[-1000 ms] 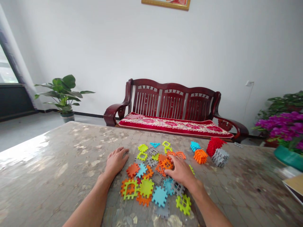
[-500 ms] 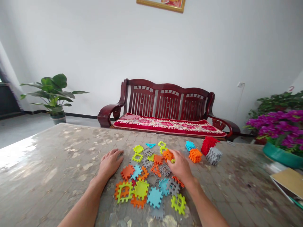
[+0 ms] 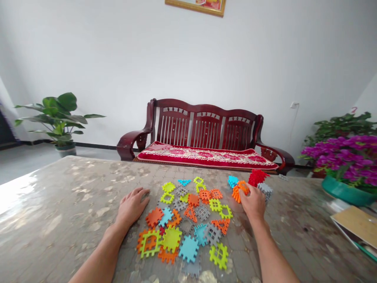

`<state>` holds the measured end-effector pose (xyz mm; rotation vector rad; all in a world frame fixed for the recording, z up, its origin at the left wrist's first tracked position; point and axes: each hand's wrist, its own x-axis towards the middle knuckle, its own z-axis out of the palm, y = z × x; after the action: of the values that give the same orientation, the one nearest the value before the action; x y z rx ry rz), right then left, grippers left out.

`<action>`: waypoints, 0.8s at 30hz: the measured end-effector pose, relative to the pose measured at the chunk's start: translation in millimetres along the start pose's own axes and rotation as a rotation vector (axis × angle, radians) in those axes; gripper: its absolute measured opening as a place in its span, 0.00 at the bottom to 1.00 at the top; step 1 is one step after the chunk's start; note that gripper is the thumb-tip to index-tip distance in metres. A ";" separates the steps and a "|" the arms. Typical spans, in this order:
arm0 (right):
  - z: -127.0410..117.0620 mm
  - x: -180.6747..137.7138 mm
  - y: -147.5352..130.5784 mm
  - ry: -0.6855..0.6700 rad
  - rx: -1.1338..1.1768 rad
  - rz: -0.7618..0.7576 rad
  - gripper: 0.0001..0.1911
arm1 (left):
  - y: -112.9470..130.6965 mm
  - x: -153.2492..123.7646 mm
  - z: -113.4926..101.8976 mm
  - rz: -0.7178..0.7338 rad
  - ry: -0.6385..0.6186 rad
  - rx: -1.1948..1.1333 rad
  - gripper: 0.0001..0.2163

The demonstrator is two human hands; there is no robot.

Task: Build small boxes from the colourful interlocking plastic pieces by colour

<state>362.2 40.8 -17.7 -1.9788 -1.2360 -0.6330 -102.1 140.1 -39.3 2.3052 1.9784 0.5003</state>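
Note:
My left hand [image 3: 133, 205] lies on the table to the left of the scattered toothed plastic tiles, fingers stretched out and holding nothing. Away to the right, my right hand [image 3: 253, 200] pinches an orange tile [image 3: 243, 186] at the stack of orange tiles [image 3: 236, 194]. Whether that tile rests on the stack I cannot tell. Close around it stand a blue stack [image 3: 232, 181], a red stack [image 3: 257, 177] and a grey stack [image 3: 266, 190], the grey one partly behind my hand. Between my arms, lime, blue, grey and orange tiles lie flat, some overlapping, such as a blue square tile [image 3: 189, 248].
The patterned tabletop [image 3: 73, 212] spreads out on both sides. At its right are a teal pot of purple flowers [image 3: 344, 188] and a cardboard-coloured box or folder [image 3: 357, 224]. Beyond the table stands a dark red wooden bench [image 3: 203, 114] with a red cover.
My right hand has moved right, from the scattered tiles to the orange stack, with an orange tile in its fingers. My left hand stays resting on the table. The view has shifted slightly.

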 end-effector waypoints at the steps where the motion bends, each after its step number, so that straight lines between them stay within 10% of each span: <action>1: 0.3 -0.8 0.6 -0.015 -0.018 0.009 0.22 | -0.2 0.0 0.3 0.001 0.000 0.001 0.20; 15: -9.2 -6.9 -38.1 -0.074 0.139 -0.034 0.17 | 0.9 -1.1 -0.2 0.007 0.030 -0.005 0.19; 24: -26.9 -55.4 -159.0 -0.648 0.515 -0.443 0.14 | 4.2 -3.3 -3.7 -0.020 0.009 -0.028 0.18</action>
<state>193.9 35.4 8.7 -1.5070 -2.0164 0.1681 -99.6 135.6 -35.4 2.2689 1.9828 0.5338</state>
